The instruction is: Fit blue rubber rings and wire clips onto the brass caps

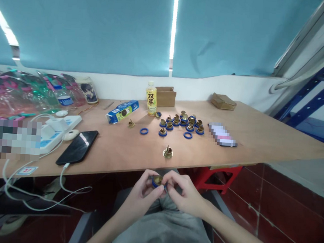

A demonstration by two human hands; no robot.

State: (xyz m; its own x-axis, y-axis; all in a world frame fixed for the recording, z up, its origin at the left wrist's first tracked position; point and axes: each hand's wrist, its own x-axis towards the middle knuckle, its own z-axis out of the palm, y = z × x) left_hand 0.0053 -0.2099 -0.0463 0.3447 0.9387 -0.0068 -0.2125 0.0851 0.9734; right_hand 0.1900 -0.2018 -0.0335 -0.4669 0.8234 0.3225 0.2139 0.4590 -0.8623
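Observation:
Over my lap, just off the table's front edge, I hold a round brass-coloured piece with a blue ring (157, 180) around it. My left hand (142, 190) grips it from the left, fingers curled about its rim. From the other side my right hand (184, 194) pinches it with thumb and fingertips, which partly cover it. A similar brass-coloured piece without a blue ring (168, 152) stands on the table close ahead, its upper part tilted up. Another brass-coloured piece (131, 123) lies farther left. Two loose blue rings, a left one (144, 131) and a right one (188, 135), lie flat.
Several blue-ringed brass-coloured pieces (175, 120) cluster mid-table. Behind are a yellow drink bottle (151, 100), an open cardboard box (166, 96) and a blue carton (122, 111). Phones lie left (78, 147) and right (222, 134). A power strip (57, 131) trails white cables at left.

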